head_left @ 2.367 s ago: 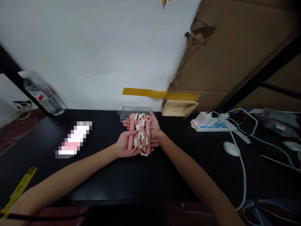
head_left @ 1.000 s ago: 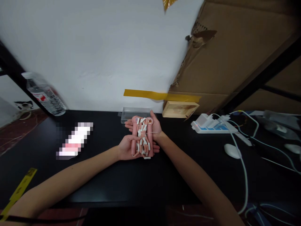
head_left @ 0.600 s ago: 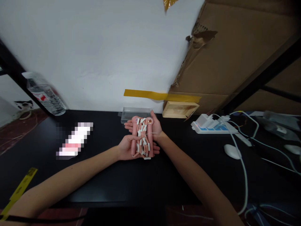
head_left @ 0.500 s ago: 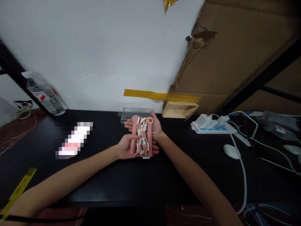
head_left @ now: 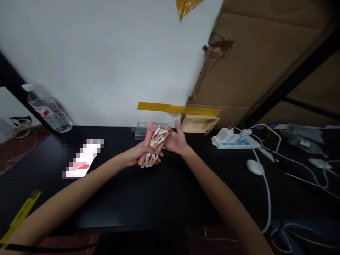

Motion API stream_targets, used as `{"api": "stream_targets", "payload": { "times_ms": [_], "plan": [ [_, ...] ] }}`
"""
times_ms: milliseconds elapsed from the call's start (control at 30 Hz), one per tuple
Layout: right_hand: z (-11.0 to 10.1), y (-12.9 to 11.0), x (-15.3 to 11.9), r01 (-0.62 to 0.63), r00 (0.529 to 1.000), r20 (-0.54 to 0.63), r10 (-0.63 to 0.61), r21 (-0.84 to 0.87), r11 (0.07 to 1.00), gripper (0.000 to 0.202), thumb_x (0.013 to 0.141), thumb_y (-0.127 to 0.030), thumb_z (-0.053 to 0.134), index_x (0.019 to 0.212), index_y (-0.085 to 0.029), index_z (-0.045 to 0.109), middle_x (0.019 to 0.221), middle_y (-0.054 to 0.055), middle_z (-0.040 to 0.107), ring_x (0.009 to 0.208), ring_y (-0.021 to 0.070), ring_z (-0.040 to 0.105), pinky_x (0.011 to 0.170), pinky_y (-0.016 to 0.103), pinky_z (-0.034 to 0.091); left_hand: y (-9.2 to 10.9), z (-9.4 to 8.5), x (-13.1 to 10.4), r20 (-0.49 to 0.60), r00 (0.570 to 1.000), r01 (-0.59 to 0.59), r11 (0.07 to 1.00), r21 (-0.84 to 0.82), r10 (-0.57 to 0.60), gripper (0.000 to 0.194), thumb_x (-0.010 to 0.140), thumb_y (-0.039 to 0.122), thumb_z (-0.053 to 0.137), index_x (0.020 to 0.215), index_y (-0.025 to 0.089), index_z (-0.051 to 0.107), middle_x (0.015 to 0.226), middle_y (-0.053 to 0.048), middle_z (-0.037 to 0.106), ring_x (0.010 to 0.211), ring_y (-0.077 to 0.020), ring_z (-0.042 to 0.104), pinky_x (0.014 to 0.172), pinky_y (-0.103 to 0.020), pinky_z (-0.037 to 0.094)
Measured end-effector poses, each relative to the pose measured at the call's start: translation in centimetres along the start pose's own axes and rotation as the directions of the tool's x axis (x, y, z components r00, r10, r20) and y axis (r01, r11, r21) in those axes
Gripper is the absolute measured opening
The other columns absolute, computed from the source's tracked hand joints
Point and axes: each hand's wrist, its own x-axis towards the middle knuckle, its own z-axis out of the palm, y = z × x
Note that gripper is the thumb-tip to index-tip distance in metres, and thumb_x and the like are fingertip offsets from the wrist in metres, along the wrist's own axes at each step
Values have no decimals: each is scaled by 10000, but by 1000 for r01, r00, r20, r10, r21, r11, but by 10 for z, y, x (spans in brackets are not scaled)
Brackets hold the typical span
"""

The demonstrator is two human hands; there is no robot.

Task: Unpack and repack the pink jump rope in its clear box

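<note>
A bundled jump rope point(head_left: 158, 139) with two thick pink handles and white and pink beads hangs tilted above the desk. My left hand point(head_left: 140, 153) is closed around its lower part, thumb across the front and fingertips showing at the far side. My right hand point(head_left: 177, 141) is open beside the bundle's right handle, palm up and thumb raised; its fingers are partly hidden behind the rope. A thin pale strand shows near the right palm. Behind the bundle lies a clear plastic case point(head_left: 140, 131) on the black desk point(head_left: 148, 198).
Leftward are a glowing phone point(head_left: 84, 159) and a water bottle point(head_left: 50, 113). A shallow wooden box point(head_left: 199, 124) leans at the back. To the right are a power strip point(head_left: 233, 140) with chargers, a white mouse point(head_left: 255, 167) and loose white cables point(head_left: 268, 198). Cardboard point(head_left: 252, 63) covers the right wall.
The jump rope has tilted and shifted up and left with my left hand. My right hand has come partly out from beneath it, its thumb now standing apart. The view has shifted slightly.
</note>
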Motion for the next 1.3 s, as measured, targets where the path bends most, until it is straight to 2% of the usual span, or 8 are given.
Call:
{"api": "stream_targets", "payload": {
  "times_ms": [67,167,300,400,767,933,1167,1300],
  "plan": [
    [-10,1,-6,76,991,-106,-80,-36,996,741,912,-760,192,1225,-215,583,1258,107,681,1257,299,579,1101,530,386,6,-4,0,-110,982,-101,916,389,156,297,760,278,687,1019,139,646,999,-113,704,846,-254,685,763,-388,539],
    [-31,8,-22,150,939,-274,-206,-209,966,669,933,-707,270,1385,-246,444,1357,97,628,1326,244,528,1166,482,317,1,-10,1,-128,901,-116,515,849,414,387,804,243,604,1183,165,607,1108,-114,680,980,-278,658,845,-406,512],
    [-53,20,-48,116,895,-321,-309,-501,858,716,934,-718,249,1499,-280,301,1447,96,549,1393,230,452,1177,502,294,-18,-11,3,-66,899,40,69,997,432,548,869,282,595,1376,134,447,1222,-166,616,1065,-325,619,841,-438,506],
    [-51,24,-61,85,912,-245,-328,-672,736,739,953,-697,306,1535,-245,253,1498,130,481,1421,243,407,1192,498,264,-28,-5,6,-78,913,121,-85,989,400,643,860,391,682,1388,127,426,1229,-171,608,1071,-341,611,842,-434,502],
    [-33,34,-67,153,968,94,-232,-955,254,725,977,-604,398,1539,-153,320,1613,181,282,1500,307,238,1210,546,226,-47,6,7,6,870,102,-191,976,493,769,849,624,634,1399,118,454,1255,-161,597,1101,-340,557,913,-460,438],
    [-34,36,-69,140,979,105,-173,-969,206,732,974,-619,392,1529,-143,357,1612,174,287,1494,318,256,1205,542,254,-45,3,5,73,884,14,-181,983,462,775,871,651,570,1429,132,425,1372,-173,546,1213,-354,523,990,-481,403],
    [-31,35,-71,127,989,115,-88,-980,151,814,956,-646,408,1559,-115,276,1625,183,238,1507,315,206,1219,524,235,-28,-22,-1,150,952,-106,-171,979,266,815,919,700,445,1499,138,343,1493,-188,453,1337,-344,468,1069,-450,361],
    [-33,39,-70,158,984,147,-102,-981,109,853,950,-631,432,1577,-100,202,1636,195,174,1515,333,153,1212,553,236,-38,-24,4,139,923,-87,-159,983,358,826,909,719,458,1484,135,358,1472,-199,467,1362,-363,425,1089,-485,349]
  ]
}}
